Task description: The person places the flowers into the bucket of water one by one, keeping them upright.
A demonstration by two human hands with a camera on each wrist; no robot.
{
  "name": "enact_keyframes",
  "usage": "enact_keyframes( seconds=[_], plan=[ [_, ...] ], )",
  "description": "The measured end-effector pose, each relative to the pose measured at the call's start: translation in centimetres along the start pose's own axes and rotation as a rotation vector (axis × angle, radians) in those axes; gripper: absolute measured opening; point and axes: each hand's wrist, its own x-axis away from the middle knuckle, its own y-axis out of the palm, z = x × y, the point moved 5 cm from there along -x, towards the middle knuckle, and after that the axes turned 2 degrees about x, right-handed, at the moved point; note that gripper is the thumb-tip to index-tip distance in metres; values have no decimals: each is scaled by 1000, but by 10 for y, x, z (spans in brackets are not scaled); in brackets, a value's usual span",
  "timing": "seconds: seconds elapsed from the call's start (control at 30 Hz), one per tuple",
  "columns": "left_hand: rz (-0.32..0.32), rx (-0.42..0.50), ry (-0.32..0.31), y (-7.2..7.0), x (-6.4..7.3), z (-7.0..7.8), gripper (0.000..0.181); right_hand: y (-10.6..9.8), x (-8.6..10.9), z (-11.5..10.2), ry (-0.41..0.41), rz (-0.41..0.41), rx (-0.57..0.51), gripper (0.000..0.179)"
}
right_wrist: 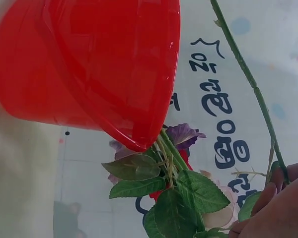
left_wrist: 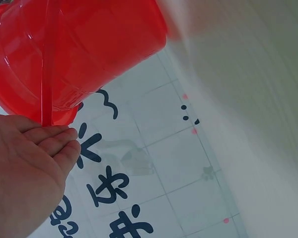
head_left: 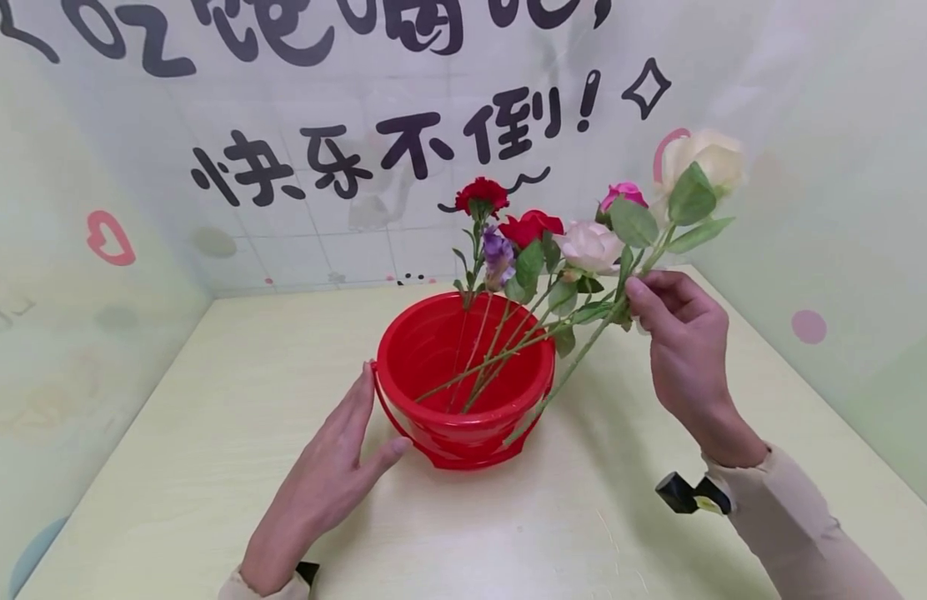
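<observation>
My right hand (head_left: pixel 688 350) pinches the green stem of a cream artificial rose (head_left: pixel 707 158), right of the red bucket (head_left: pixel 463 450). The stem slants down left, its lower end overlapping the bucket's front wall in the head view. In the right wrist view, the stem (right_wrist: pixel 253 84) stands apart from the bucket (right_wrist: pixel 124 64). My left hand (head_left: pixel 324 471) rests straight fingertips at the bucket's left rim, beside its handle (left_wrist: pixel 47 74). Inside lean a red carnation (head_left: pixel 482 196), a purple flower (head_left: pixel 498 258), a red rose (head_left: pixel 531 227), a pale pink rose (head_left: pixel 589 247) and a magenta rose (head_left: pixel 623 196).
The bucket stands on a pale wooden table (head_left: pixel 231 400). Behind it rises a wall covering (head_left: pixel 321 92) with large dark lettering, and patterned side walls border the table left and right. Leaves (right_wrist: pixel 176 210) hang over the bucket's right side.
</observation>
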Motion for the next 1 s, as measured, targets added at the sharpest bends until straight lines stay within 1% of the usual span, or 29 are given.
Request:
enact_keyframes(
  seconds=[0.2,0.43,0.6,0.77,0.87,1.0],
  plan=[
    [-3,4,-3,1,0,-1,96,5,-4,5,-14,36,-71,19],
    [-13,-3,-21,0,0,0,96,6,-7,11,-46,62,-91,17],
    [-6,-5,-10,0,0,0,96,5,-5,19,-57,53,-23,18],
    [-5,-8,-5,0,0,0,95,7,0,28,-50,30,38,17],
    [-5,-8,-7,0,0,1,96,7,4,33,-52,6,86,16],
    [0,-7,-4,0,-1,0,95,8,9,38,-75,-44,180,16]
  ],
)
